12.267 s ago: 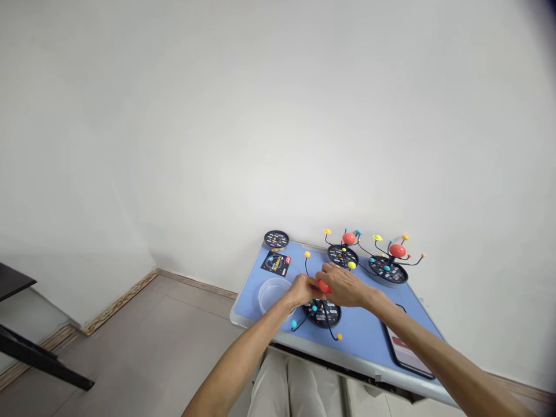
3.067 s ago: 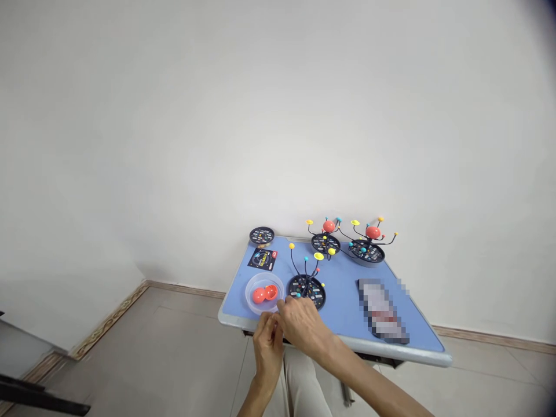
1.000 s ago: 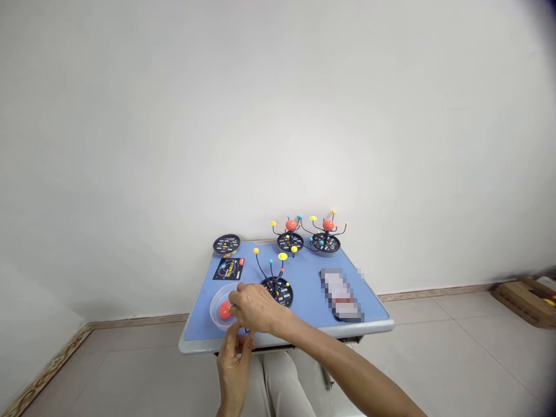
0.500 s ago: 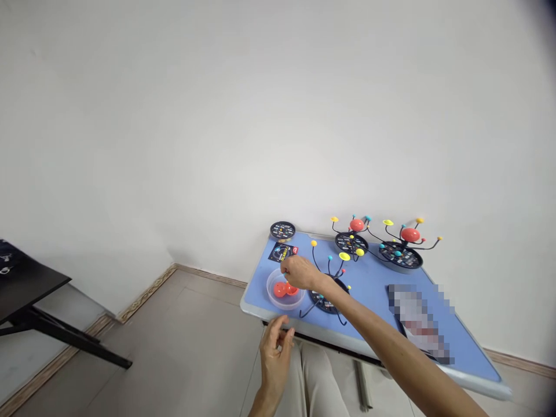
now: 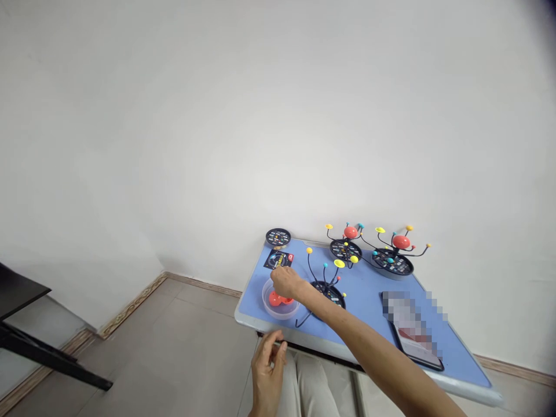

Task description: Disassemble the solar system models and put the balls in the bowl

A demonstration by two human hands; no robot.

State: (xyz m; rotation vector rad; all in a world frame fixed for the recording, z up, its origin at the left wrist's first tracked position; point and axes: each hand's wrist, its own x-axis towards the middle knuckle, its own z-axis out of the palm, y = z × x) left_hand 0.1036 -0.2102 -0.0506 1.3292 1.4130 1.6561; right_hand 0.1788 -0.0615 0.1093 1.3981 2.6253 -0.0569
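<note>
My right hand (image 5: 286, 282) is over a clear round plastic bowl (image 5: 280, 317), its fingers closed; whatever they pinch is hidden. Two red half-shells (image 5: 275, 299) lie in the bowl under that hand. Below the table's front edge, my left hand (image 5: 268, 362) hangs with curved fingers apart and nothing in them. Right of the bowl stands a planet model (image 5: 332, 291): a round black base with bent black rods, several tipped with coloured balls. At least one rod at the front has a bare hooked end. My right forearm covers part of this model.
Two planet models with red centre balls (image 5: 350, 232) (image 5: 401, 242) stand at the back right. A round black base (image 5: 278, 237) and a printed card (image 5: 278, 259) lie at the back left. A blurred phone-like device (image 5: 412, 330) rests on the blue table (image 5: 365, 313). A black table (image 5: 21, 292) is far left.
The view has shifted slightly, so the table sits lower and further left. My right hand stays over the bowl with fingers closed; the left hand keeps its curved, empty pose.
</note>
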